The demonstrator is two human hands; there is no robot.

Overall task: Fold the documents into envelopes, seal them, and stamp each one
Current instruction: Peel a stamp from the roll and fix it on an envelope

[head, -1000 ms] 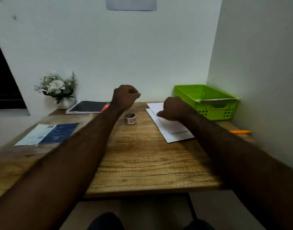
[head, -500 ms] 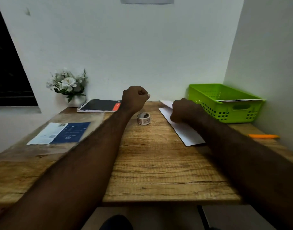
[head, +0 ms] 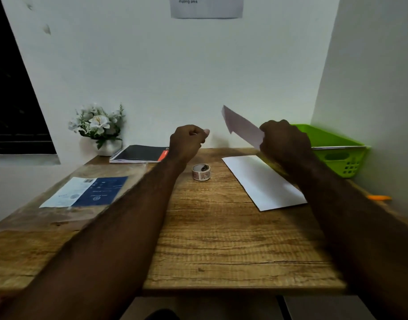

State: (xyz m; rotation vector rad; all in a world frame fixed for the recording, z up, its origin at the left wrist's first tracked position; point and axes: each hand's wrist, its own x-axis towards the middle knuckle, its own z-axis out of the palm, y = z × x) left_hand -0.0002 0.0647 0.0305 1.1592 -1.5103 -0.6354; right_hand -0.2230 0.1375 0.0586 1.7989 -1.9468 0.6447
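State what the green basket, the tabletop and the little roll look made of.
Green basket: moulded plastic, slightly glossy, with cut-out holes. Tabletop: wood or wood-look laminate, matt, visible grain lines; cannot tell which. Little roll: likely paper tape or stamps, printed pattern outside.

Tape roll (head: 201,172) on table (head: 221,250), left of envelope (head: 263,181).
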